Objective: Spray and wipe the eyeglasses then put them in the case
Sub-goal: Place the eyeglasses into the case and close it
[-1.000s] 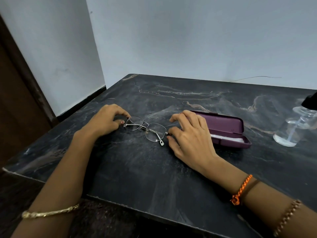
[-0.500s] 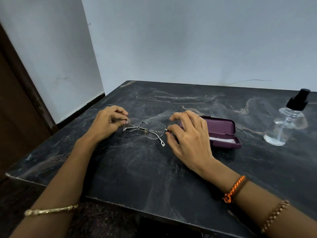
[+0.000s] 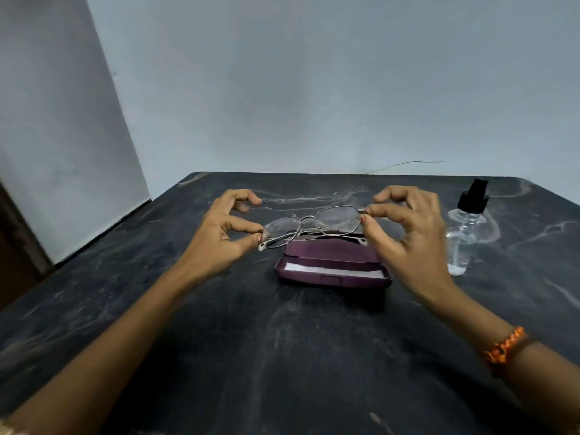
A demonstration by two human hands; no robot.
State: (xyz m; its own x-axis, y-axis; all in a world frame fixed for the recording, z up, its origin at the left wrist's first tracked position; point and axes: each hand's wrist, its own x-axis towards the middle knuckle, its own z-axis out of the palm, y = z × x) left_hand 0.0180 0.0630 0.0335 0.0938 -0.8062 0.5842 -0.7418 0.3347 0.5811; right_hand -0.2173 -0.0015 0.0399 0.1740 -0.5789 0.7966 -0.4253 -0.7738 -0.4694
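Pale grey-blue walls meet in a corner at far left; a thin wire or crack runs along the back wall just above the table line. Dark marble-look table (image 3: pixel 282 356), grey and white veining, fills the lower half.

Eyeglasses (image 3: pixel 312 226), thin metal frame, held above the table, over the far edge of the case. Lenses face roughly toward the camera, left lens lower than the right. One temple arm juts out toward the far left.

Left hand (image 3: pixel 219 233): thumb and forefinger pinch the left end of the frame at the hinge; other fingers curled loosely above.

Right hand (image 3: pixel 408 237): thumb and forefinger pinch the right end of the frame; remaining fingers spread and bent. Orange braided band (image 3: pixel 503 345) and a dark band on the right wrist.

Case (image 3: pixel 332 262), purple hard shell, open on the table at centre, white lining or cloth showing inside. No writing legible on it.

Spray bottle (image 3: pixel 464 233), clear with black pump top, stands upright on the table to the right, partly behind the right hand. No label readable.
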